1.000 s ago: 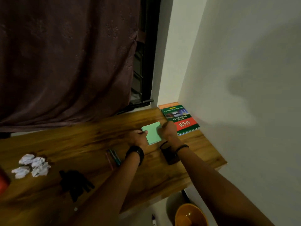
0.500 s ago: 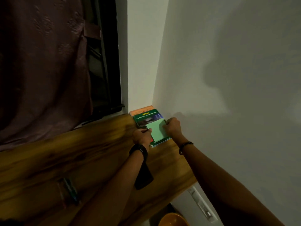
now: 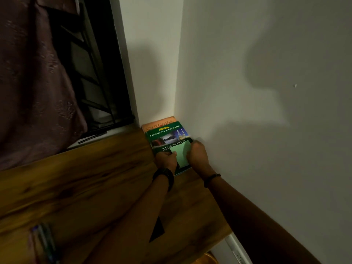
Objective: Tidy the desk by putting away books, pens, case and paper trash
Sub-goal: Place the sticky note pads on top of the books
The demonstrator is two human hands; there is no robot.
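Note:
A small light-green notebook (image 3: 181, 153) lies on top of a green illustrated question-and-answer book (image 3: 166, 135), which rests on an orange book (image 3: 158, 124) in the desk's far right corner by the wall. My left hand (image 3: 165, 160) grips the notebook's left edge and my right hand (image 3: 197, 155) grips its right edge. Several pens (image 3: 44, 242) lie blurred at the desk's near left. A dark flat object (image 3: 157, 230), partly hidden under my left forearm, sits on the wooden desk (image 3: 91, 180).
The white wall (image 3: 257, 92) runs close along the desk's right side. A dark curtain (image 3: 32, 82) and a barred window (image 3: 91, 73) stand behind the desk. An orange bowl-like rim (image 3: 206, 260) shows below the desk's near edge.
Both hands carried the light-green notebook from the open desk onto the green book in the corner. The view swung right, so the paper balls and black items left the frame.

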